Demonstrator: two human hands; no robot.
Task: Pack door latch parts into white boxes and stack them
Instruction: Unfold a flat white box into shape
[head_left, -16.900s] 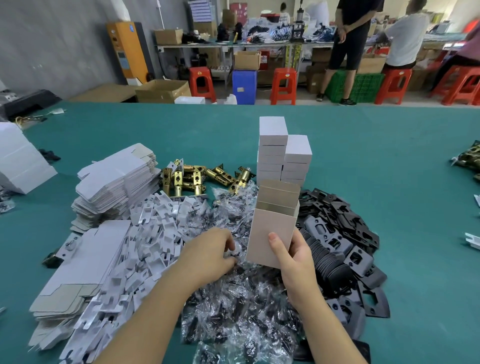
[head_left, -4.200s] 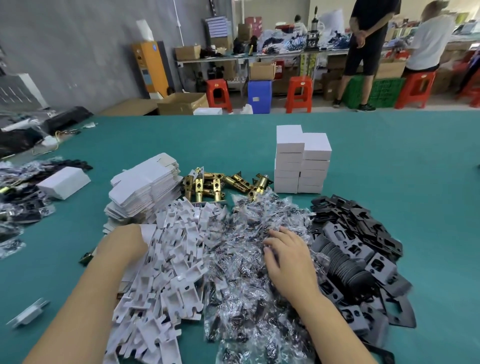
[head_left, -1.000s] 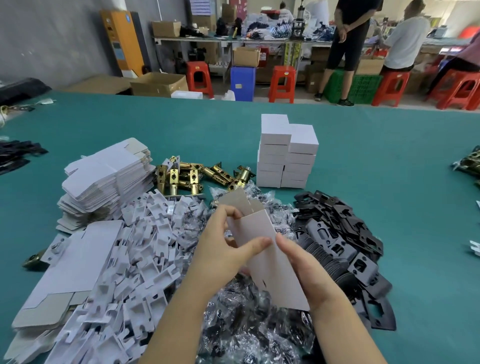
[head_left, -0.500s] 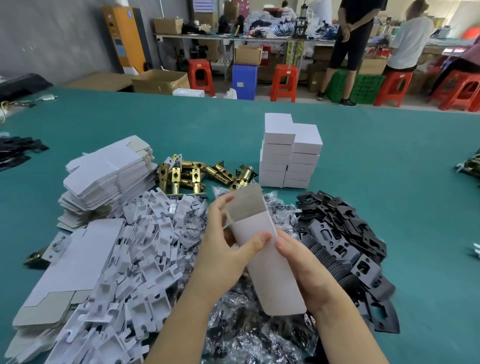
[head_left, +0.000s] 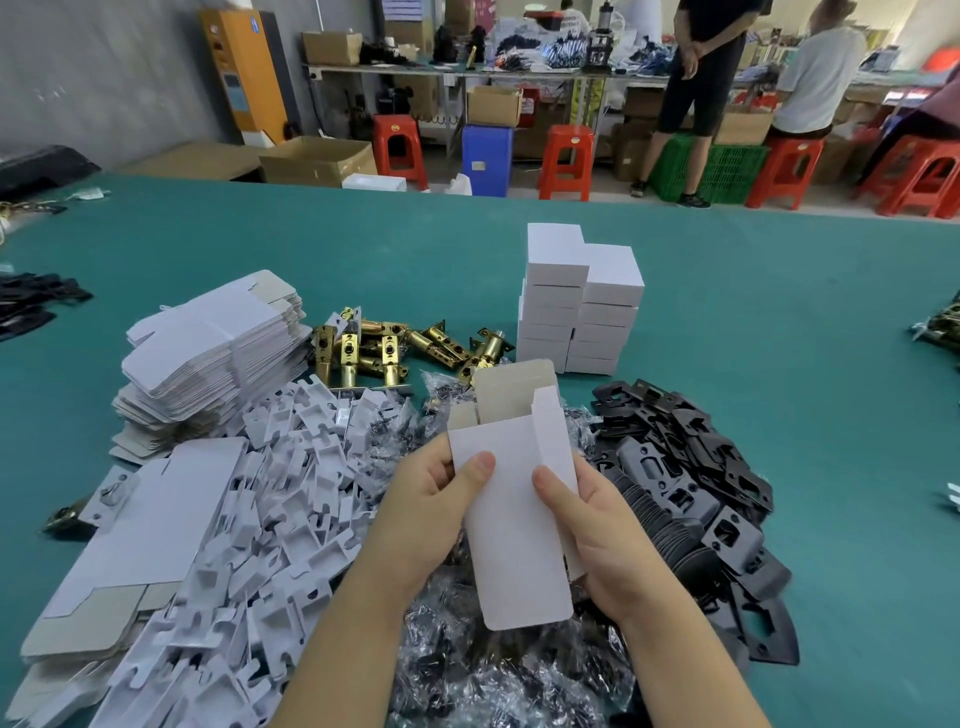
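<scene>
1. A white box (head_left: 511, 525) is held upright above the middle of the desk, close to the viewer. It is popped open into a tube; its top flaps stand up, showing the grey card inside, and its bottom flap hangs unfolded.
2. The left hand (head_left: 431, 512) grips the box's left edge, thumb across the front. The right hand (head_left: 597, 525) grips the right edge the same way, fingers curled behind. Holding both edges probably keeps the tube square so the flaps can be folded.
3. Directly beneath lies a heap of clear bagged parts (head_left: 498, 670), with white card inserts (head_left: 270, 525) to its left and black plates (head_left: 691, 467) to its right. All look within easy reach for filling.
4. Further back sit brass latch bolts (head_left: 395, 348), and left of them a stack of flat unfolded boxes (head_left: 213, 353).
5. Finished boxes (head_left: 576, 306) stand in two touching columns behind the held box, the left column one higher.
6. The green desk (head_left: 779, 322) is bare to the right and behind the columns, leaving open room to stack; its far edge is well away.
7. Red stools and standing people fill the background.
</scene>
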